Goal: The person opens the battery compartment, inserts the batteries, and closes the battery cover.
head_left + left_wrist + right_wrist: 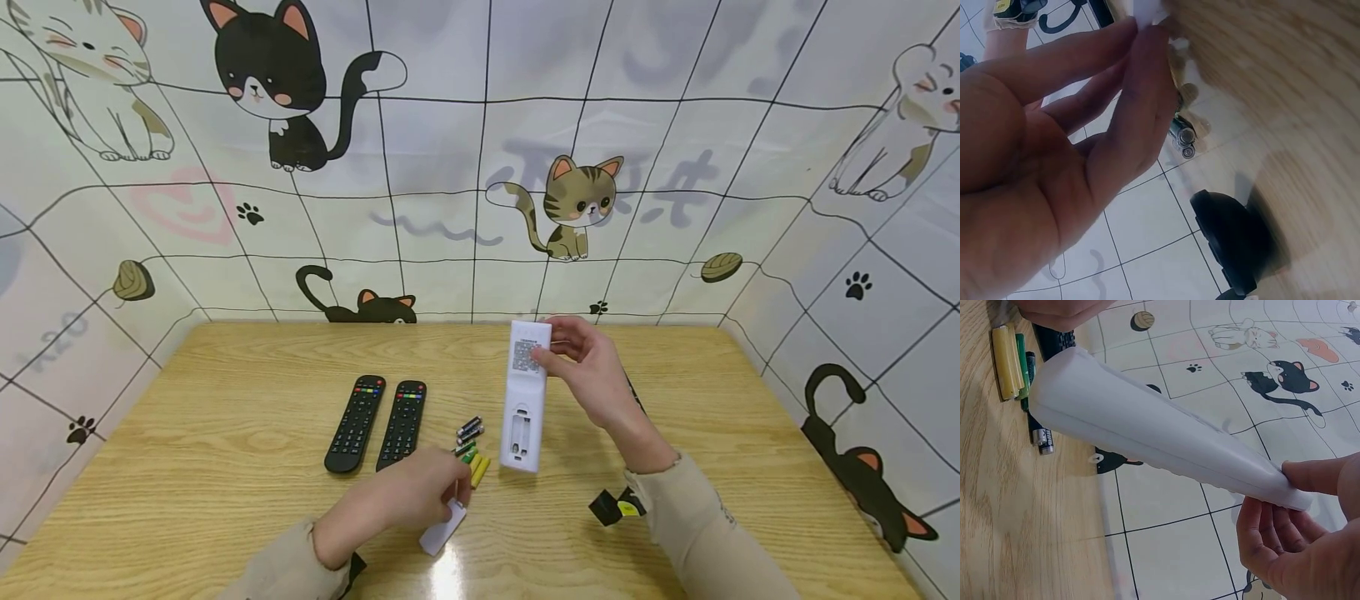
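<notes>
My right hand (pixel 592 379) grips a white remote control (pixel 525 392) by its top end, thumb on the back and fingers behind. The back faces me, with a printed code label near the top and a bare battery compartment (pixel 521 433) low down. In the right wrist view the remote (pixel 1160 431) slants up from the fingers, seen edge-on. Lower down, my left hand (pixel 412 490) pinches a small white battery cover (pixel 444 530) between thumb and fingers, close over the table. Beside that hand lie yellow batteries (pixel 481 472), green ones (pixel 469 456) and dark ones (pixel 470 429).
Two black remotes (pixel 355 425) lie side by side on the wooden table (pixel 247 400), left of the batteries. A dark object, mostly hidden, shows behind my right wrist. A cat-patterned cloth (pixel 450 150) hangs behind and along both sides.
</notes>
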